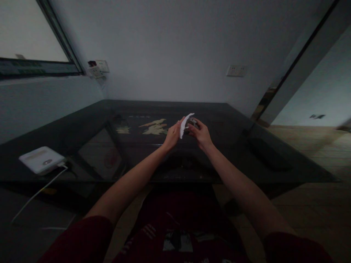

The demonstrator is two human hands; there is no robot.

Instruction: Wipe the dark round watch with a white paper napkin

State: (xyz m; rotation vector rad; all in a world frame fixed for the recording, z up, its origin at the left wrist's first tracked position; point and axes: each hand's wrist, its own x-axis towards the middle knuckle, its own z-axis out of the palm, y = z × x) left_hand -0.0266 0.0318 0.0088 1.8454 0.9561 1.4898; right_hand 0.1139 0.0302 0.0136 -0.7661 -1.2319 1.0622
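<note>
Both hands are together above the middle of the dark glass-topped table. My left hand (172, 136) is closed on a thin white tissue (184, 126), which stands up edge-on between the two hands. On the other side, my right hand (201, 134) has its fingers curled round a small, dark, shiny object (189, 128). The tissue and the fingers partly cover this object, and its kind cannot be made out. The tissue lies close against its left side; whether they touch is hard to see.
The table (148, 171) has a reflective top with pale leaf-like patterns. A white box-shaped device (42, 159) with a white cable (41, 191) sits at the left edge. A flat dark object (267, 153) lies at the right. Wall sockets (236, 71) are behind the table.
</note>
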